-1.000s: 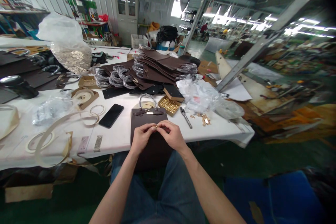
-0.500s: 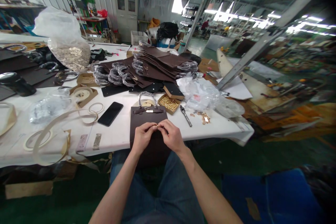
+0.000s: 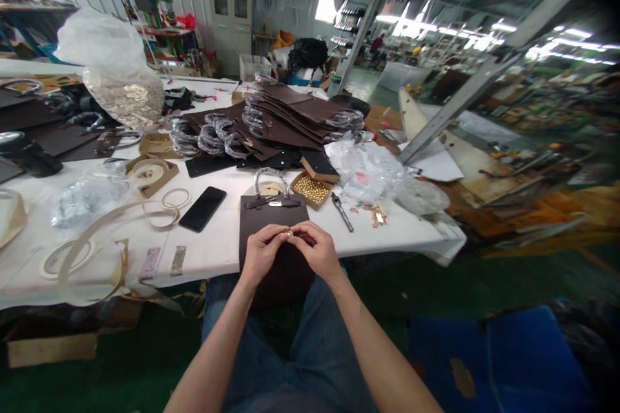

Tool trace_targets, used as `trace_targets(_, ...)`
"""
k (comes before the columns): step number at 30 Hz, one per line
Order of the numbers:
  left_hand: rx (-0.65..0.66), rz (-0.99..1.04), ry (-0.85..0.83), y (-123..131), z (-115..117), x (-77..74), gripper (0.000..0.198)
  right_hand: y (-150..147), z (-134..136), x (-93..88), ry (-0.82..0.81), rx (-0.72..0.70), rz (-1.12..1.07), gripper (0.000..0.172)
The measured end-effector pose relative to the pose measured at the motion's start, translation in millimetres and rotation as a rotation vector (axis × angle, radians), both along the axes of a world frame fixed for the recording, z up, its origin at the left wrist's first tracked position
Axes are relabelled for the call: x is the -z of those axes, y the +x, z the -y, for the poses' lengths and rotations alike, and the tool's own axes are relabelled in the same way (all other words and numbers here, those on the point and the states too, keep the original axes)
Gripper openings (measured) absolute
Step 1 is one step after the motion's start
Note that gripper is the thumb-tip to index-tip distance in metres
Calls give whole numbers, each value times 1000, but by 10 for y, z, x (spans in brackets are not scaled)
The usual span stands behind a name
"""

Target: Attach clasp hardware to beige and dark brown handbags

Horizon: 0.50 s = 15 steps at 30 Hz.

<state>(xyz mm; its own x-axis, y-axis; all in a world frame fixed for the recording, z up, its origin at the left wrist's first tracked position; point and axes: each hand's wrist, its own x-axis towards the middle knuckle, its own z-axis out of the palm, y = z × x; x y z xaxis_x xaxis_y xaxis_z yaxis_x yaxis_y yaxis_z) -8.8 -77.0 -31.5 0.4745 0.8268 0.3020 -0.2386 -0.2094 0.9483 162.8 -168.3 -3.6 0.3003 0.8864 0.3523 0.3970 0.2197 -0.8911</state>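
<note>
Between the fingertips of both hands is a small gold-coloured metal piece (image 3: 289, 233), too small to name more closely. My left hand (image 3: 264, 250) pinches it from the left, and my right hand (image 3: 316, 249) from the right. Beneath them a dark brown handbag panel (image 3: 250, 222) lies at the table edge and hangs over my lap. Its handle (image 3: 271, 174) is wrapped in clear plastic, and a metal clasp (image 3: 275, 202) sits on its strap. A box of gold studs (image 3: 311, 190) stands just beyond, beside a pen-like metal tool (image 3: 342, 211) and loose gold pieces (image 3: 378, 216).
A black phone (image 3: 202, 209) lies left of the bag panel, near tape rolls (image 3: 66, 258) and a loose strip. Stacked brown panels (image 3: 290, 119) fill the back. Crumpled plastic bags (image 3: 368, 171) lie at right. A metal post (image 3: 450, 93) slants up beyond the table.
The gold piece shows more plainly between my fingertips, and my right fingers have shifted slightly. The whole view has moved a little; the bag panel stays in place.
</note>
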Motion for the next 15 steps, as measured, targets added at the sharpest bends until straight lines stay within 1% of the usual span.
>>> trace_targets(3, 21, 11, 11, -3, -2, 7, 15, -2, 11, -21, -6, -14, -16, 18)
trace_targets(7, 42, 10, 16, -7, -18, 1, 14, -38, 26, -36, -1, 2, -22, 16)
trace_targets(15, 28, 18, -21, -31, -54, 46, 16, -116, -20, -63, 6, 15, -53, 19)
